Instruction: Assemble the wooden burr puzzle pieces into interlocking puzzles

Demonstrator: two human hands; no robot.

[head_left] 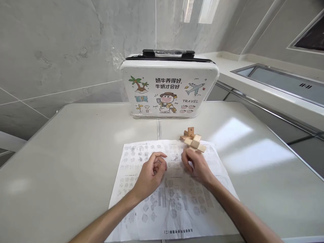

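Note:
My right hand (194, 165) is closed around a pale wooden interlocking puzzle (195, 142), holding it just above the far edge of a printed instruction sheet (172, 199). My left hand (152, 172) hovers over the sheet's middle with its fingers curled in; I see nothing in them. A few loose wooden puzzle pieces (188, 133) lie on the table just beyond the sheet, behind the held puzzle.
A white carry case (169, 88) with cartoon travel pictures and a black handle stands at the back of the grey table (63, 152) against the tiled wall. A counter with an inset hob (280, 82) runs along the right.

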